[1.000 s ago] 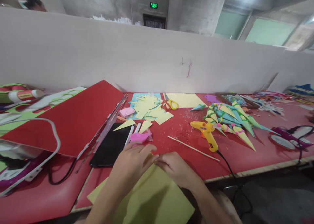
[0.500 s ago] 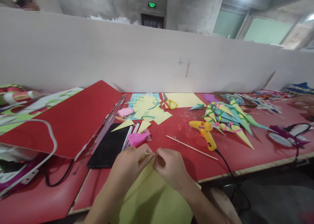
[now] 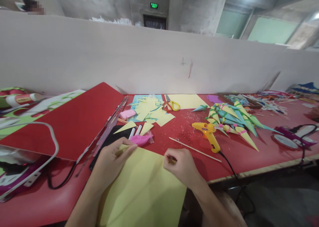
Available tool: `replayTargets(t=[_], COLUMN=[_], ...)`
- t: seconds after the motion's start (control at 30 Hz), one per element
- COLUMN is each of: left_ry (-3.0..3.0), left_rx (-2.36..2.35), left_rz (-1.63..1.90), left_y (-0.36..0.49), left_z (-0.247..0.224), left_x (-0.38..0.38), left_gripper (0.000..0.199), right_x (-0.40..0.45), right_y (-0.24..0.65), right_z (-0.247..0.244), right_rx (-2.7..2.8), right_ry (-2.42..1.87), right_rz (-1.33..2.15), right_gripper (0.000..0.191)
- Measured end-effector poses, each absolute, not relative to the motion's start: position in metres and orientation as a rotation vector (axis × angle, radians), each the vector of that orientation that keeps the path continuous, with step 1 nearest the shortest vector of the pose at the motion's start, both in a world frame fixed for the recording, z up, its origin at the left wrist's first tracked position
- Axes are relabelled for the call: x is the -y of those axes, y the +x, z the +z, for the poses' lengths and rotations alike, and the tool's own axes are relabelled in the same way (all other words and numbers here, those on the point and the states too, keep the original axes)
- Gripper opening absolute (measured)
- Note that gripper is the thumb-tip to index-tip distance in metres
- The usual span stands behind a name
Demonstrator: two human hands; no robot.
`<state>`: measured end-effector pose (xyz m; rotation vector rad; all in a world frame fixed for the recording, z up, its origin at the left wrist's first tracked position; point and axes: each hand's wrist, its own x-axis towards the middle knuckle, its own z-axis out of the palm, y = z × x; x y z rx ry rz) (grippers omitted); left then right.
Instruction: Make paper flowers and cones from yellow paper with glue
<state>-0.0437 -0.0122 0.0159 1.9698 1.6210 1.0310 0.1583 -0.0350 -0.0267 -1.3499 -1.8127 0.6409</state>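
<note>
A large sheet of yellow paper [image 3: 147,187] hangs over the near table edge, between my forearms. My left hand [image 3: 112,160] pinches its upper left corner between thumb and fingers. At the upper right edge, my right hand [image 3: 178,164] is closed with its fingertips on the sheet. Just beyond the left hand lie a pink plastic piece [image 3: 141,140], two yellow paper cones [image 3: 126,126] and a black phone-like slab [image 3: 113,139], partly hidden by the hand. A thin wooden stick [image 3: 194,149] rests on the table beyond my right hand.
A yellow hot glue gun [image 3: 208,134] with a black cord lies right of centre, beside a pile of blue and yellow paper cones [image 3: 231,117]. Scissors [image 3: 171,105] and cut paper pieces [image 3: 149,107] are farther back. A red board [image 3: 74,124] leans at left; a white partition [image 3: 149,57] stands behind.
My hands have moved apart, the left one to the left and the right one slightly right. The yellow sheet's top edge is now spread between them, higher on the table.
</note>
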Motion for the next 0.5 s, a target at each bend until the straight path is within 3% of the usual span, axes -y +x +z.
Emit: replayTargets(t=[0.5], left_ry=[1.671], left_rx=[-1.911], left_rz=[1.068], left_y=[-0.082], left_z=[0.026], left_x=[0.008], left_gripper=[0.03], right_x=[0.028], right_y=[0.186], right_z=[-0.025], right_rx=[1.812], right_ry=[-1.315], right_rz=[0.615], right_gripper=[0.012])
